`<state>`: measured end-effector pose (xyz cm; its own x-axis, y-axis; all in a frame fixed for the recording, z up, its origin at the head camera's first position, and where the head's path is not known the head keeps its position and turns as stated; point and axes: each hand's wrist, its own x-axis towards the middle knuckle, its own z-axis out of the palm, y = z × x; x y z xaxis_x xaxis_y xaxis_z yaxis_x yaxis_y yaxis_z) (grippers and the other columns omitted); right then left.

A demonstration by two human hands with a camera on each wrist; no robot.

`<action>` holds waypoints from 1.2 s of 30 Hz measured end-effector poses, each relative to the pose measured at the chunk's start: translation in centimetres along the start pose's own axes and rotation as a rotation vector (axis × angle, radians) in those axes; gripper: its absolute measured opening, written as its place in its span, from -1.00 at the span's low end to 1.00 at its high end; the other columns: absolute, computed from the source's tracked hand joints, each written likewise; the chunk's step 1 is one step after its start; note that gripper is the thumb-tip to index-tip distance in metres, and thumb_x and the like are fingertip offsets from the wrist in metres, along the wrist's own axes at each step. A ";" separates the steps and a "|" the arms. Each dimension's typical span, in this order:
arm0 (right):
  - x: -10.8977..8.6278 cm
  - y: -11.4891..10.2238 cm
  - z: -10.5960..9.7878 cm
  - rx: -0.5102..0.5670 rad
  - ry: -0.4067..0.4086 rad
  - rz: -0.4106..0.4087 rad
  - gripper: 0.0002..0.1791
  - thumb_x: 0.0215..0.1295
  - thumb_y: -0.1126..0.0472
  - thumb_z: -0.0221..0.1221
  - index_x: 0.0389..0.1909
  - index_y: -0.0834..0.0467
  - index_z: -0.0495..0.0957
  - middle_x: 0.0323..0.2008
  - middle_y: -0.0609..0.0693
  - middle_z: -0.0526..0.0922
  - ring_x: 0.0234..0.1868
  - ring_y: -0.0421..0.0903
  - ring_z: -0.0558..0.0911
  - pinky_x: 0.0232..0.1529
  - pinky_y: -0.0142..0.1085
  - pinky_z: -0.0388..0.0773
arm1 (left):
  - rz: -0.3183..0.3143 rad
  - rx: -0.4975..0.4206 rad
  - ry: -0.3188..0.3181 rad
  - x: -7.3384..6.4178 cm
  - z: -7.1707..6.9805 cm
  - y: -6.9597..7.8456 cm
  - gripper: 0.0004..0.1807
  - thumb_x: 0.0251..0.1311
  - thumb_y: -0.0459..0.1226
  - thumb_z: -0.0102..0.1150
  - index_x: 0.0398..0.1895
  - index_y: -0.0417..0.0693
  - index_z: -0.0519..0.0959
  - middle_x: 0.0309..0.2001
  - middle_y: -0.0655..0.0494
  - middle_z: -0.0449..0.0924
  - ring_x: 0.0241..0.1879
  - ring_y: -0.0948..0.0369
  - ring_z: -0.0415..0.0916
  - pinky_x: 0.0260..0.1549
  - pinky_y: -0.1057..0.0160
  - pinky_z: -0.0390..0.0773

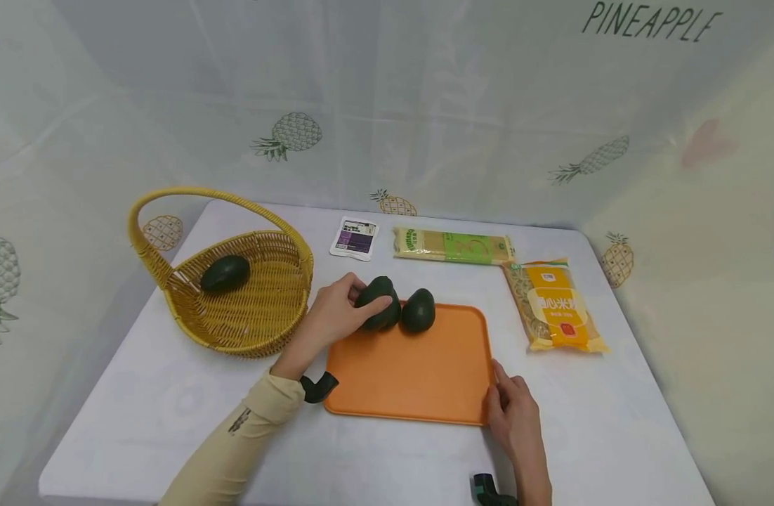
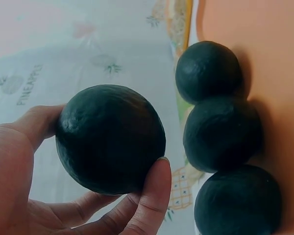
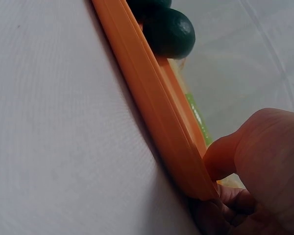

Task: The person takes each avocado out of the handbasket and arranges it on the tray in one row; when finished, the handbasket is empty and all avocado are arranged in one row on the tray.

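My left hand (image 1: 344,309) grips a dark green avocado (image 2: 110,139), fingers and thumb curled round its sides, raised over the back left of an orange tray (image 1: 412,372). Three more avocados sit in a row on the tray; in the left wrist view they are the far avocado (image 2: 208,72), the middle avocado (image 2: 223,132) and the near avocado (image 2: 237,200). From the head view the held one hides part of that row, while the rightmost avocado (image 1: 418,310) shows fully. At the tray's front right corner, my right hand (image 1: 515,414) pinches the rim between thumb and fingers.
Left of the tray stands a yellow wicker basket (image 1: 276,309) with a tall handle and one avocado (image 1: 225,274) inside. Behind the tray lie a small white and purple packet (image 1: 355,239) and a long noodle pack (image 1: 453,246). A yellow food bag (image 1: 554,306) lies at the right.
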<state>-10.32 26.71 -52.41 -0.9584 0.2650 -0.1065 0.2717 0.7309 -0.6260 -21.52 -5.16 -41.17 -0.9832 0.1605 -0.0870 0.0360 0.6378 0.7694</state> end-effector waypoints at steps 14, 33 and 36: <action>-0.2 0.2 -0.1 0.009 -0.007 0.020 -0.41 0.59 0.30 0.08 0.59 0.17 0.35 -0.27 0.11 0.42 -0.31 -0.06 0.40 -0.43 -0.38 0.30 | 0.005 0.001 -0.009 0.6 1.9 1.6 -0.38 0.31 0.20 0.39 0.15 -0.06 0.55 -0.06 -0.10 0.71 -0.21 0.08 0.62 -0.20 0.15 0.60; 0.0 0.0 -0.1 0.008 -0.012 0.010 -0.41 0.60 0.29 0.08 0.59 0.16 0.35 -0.25 0.11 0.44 -0.30 -0.07 0.41 -0.42 -0.40 0.33 | 0.044 -0.026 -0.064 1.7 3.7 2.3 -0.34 0.37 0.24 0.30 0.30 0.02 0.60 0.01 -0.06 0.71 -0.06 0.03 0.63 -0.05 0.01 0.64; 0.0 -0.1 0.0 0.006 -0.010 0.008 -0.41 0.60 0.28 0.08 0.59 0.16 0.36 -0.25 0.11 0.45 -0.30 -0.07 0.41 -0.41 -0.40 0.33 | 0.031 -0.037 -0.083 1.8 4.0 2.4 -0.35 0.36 0.25 0.29 0.29 0.04 0.59 0.03 -0.06 0.69 -0.06 0.03 0.61 -0.05 0.02 0.62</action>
<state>-10.30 26.68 -52.33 -0.9569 0.2646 -0.1194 0.2790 0.7250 -0.6297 -22.43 -0.29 -42.03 -0.9635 0.2424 -0.1140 0.0576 0.6033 0.7954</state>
